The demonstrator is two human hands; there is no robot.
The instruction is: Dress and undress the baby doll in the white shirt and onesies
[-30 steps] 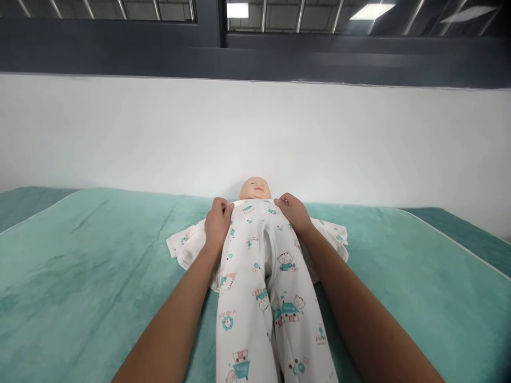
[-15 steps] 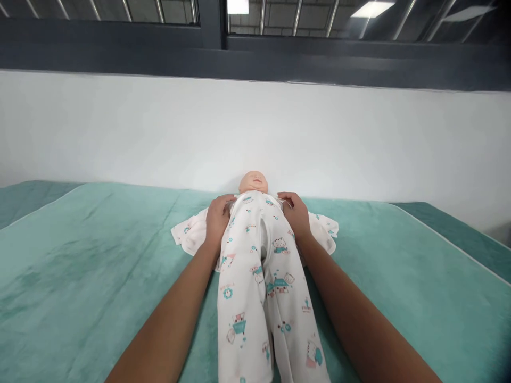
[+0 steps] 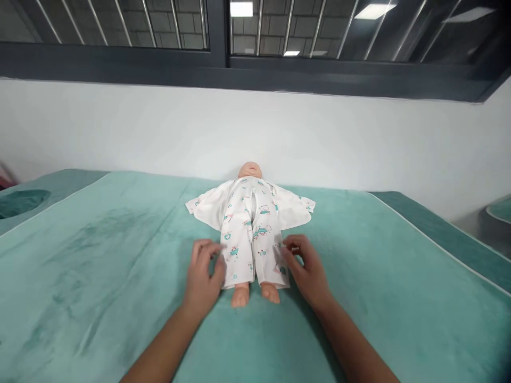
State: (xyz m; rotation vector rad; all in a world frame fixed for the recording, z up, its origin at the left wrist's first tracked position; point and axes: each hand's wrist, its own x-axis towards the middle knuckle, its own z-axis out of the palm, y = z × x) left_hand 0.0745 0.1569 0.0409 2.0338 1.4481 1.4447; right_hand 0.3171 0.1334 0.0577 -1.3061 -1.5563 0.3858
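A baby doll lies on its back, its head towards the wall and its bare feet towards me. White printed baby trousers cover its legs and reach up its front. Its white top has both sleeves spread sideways. My left hand is beside the lower trouser leg on the left, fingers curved and apart, fingertips at the cloth edge. On the other side my right hand is open too, thumb and fingers bent at the trouser edge. Whether the fingertips press on the cloth is hard to tell.
A green padded cover spreads under the doll, with darker green side parts at its edges. Behind stands a white wall, below a dark window frame with bars.
Both hands have come back from the doll's waist to its lower trouser legs. The view now takes in the doll's feet and both spread sleeves.
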